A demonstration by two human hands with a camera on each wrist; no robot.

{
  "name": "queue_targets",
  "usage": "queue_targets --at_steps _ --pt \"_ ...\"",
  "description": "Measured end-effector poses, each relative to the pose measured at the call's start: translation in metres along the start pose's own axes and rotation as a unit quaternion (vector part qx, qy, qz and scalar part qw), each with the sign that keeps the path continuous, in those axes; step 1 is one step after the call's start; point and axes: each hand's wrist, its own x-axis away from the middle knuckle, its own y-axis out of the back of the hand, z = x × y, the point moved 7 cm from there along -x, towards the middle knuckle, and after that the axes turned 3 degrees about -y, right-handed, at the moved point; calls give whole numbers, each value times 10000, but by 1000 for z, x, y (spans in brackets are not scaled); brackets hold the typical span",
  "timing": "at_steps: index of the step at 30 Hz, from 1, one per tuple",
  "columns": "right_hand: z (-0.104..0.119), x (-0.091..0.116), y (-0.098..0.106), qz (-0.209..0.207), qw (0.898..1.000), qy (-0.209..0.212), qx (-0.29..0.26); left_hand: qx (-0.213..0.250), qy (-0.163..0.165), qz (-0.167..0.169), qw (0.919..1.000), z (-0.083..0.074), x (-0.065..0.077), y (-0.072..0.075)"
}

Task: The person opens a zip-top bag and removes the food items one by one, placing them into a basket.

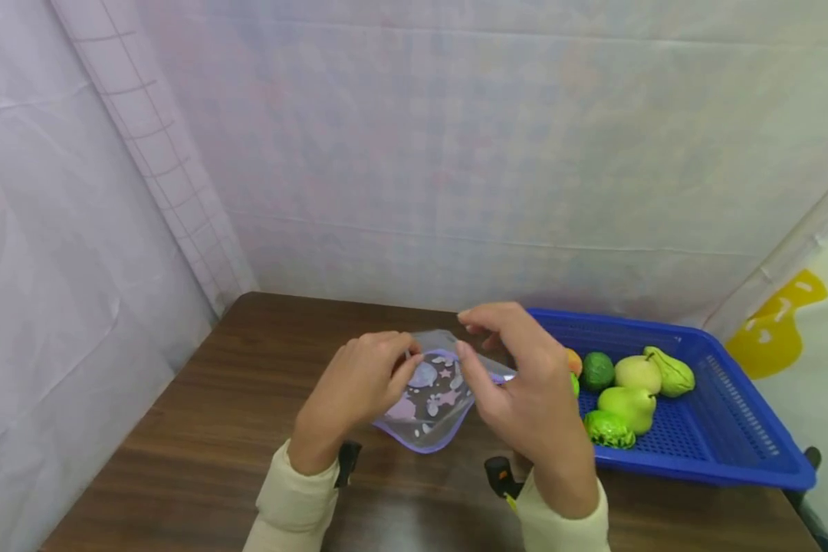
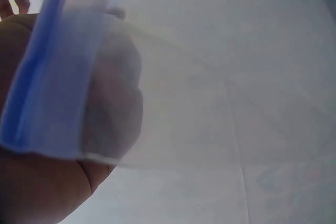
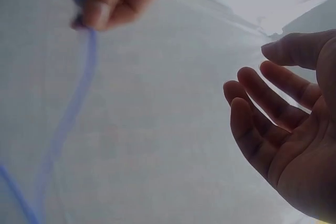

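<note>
A clear zip bag (image 1: 433, 420) with a purple rim and printed stars and other shapes is held above the brown table. My left hand (image 1: 359, 377) pinches its upper left edge between thumb and fingers. In the right wrist view those left fingertips (image 3: 100, 14) grip the bag's blue-purple strip (image 3: 67, 124). My right hand (image 1: 533, 383) is at the bag's right side, fingers spread and loosely bent. The right wrist view shows that hand (image 3: 296, 129) apart from the strip, with nothing in its palm. Close up in the left wrist view, the clear film (image 2: 58, 98) covers part of the left hand.
At the right stands a blue plastic basket (image 1: 766, 433). It holds a dark green fruit (image 1: 598, 371), a green pear (image 1: 633, 405), a bright green crinkled piece (image 1: 609, 431) and others. Pale curtains (image 1: 414, 153) enclose the brown table (image 1: 200, 399); a yellow shape (image 1: 769, 341) shows far right.
</note>
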Motion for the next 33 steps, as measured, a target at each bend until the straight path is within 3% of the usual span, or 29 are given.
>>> queue_targets --at_steps 8,11,13,16,19,27,33 --pt "-8 8 -20 486 9975 -443 -267 37 -70 -31 10000 -2 -2 1" --pt "-14 11 -33 1074 9913 -757 -37 101 -94 -76 9999 -3 -3 2" --pt "-21 16 -45 1705 9794 -1043 281 91 -109 -94 9999 -3 -2 2" --pt "-29 28 -66 2783 9486 -1285 788 31 -124 -117 9998 -3 -1 3" --pt "-34 39 -84 3413 9247 -1319 1050 -33 -123 -175 9998 -2 2 4" --pt "-53 58 -123 3763 9030 -1659 1246 -51 -84 -155 9998 -2 5 3" --pt "-59 67 -149 3725 9092 -1507 1089 -128 -124 -161 9997 -4 5 0"
